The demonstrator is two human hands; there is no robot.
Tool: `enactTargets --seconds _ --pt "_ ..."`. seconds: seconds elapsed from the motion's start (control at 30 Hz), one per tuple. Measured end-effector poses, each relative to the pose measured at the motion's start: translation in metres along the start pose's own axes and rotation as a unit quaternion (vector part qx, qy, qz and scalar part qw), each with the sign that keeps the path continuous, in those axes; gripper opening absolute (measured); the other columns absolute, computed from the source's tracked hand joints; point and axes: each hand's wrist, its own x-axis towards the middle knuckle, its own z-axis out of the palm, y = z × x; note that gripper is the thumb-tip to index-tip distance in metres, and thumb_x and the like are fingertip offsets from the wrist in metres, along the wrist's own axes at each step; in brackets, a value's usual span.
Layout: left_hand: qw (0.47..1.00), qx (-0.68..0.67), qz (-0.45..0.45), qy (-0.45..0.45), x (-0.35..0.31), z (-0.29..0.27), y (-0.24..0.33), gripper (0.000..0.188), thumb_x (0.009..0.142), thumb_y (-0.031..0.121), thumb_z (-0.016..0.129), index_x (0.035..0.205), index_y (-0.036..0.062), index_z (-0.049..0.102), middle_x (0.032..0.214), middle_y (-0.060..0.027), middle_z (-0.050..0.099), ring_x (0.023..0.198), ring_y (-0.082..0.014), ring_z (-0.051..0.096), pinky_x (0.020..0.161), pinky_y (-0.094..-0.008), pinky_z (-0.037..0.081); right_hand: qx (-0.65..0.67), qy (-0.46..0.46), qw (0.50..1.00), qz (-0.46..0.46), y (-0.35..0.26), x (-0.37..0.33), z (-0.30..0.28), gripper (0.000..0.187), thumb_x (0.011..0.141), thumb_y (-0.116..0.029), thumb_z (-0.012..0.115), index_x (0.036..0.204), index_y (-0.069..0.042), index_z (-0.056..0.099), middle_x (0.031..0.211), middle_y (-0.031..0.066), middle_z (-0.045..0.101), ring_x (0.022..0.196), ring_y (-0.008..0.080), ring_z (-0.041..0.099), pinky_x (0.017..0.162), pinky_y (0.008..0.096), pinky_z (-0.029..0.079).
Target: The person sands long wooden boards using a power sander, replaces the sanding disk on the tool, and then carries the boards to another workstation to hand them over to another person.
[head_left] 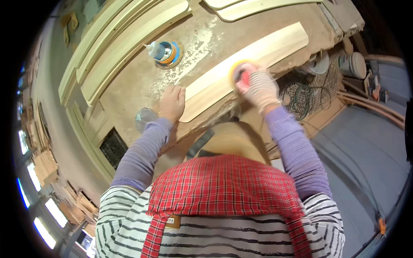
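One board (275,46) | table edge (301,58) beside | left hand (173,103) touching | bottle (156,50) apart

Blur smears the gloved right hand (262,89) and the round yellow-rimmed hand tool (234,73) it grips, whose exact kind is unclear and which hides part of the pale wooden board (275,47) beneath, while the upper edge cuts off the far boards (258,9).
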Motion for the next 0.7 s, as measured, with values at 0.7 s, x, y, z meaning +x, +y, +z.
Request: enactTargets --seconds 0.7 --pt "0.999 0.026 0.030 -0.019 0.011 -0.003 0.005 0.013 0.094 0.019 0.059 0.087 0.0078 0.059 0.085 -0.0099 0.057 0.086 -0.0304 0.058 0.074 -0.0425 0.047 -0.087 -0.076 0.990 -0.078 -0.094 0.041 -0.012 0.026 0.091 -0.029 0.061 0.112 -0.014 0.063 0.111 0.0204 0.061 0.112 0.0349 0.058 0.096 0.0462 0.052"
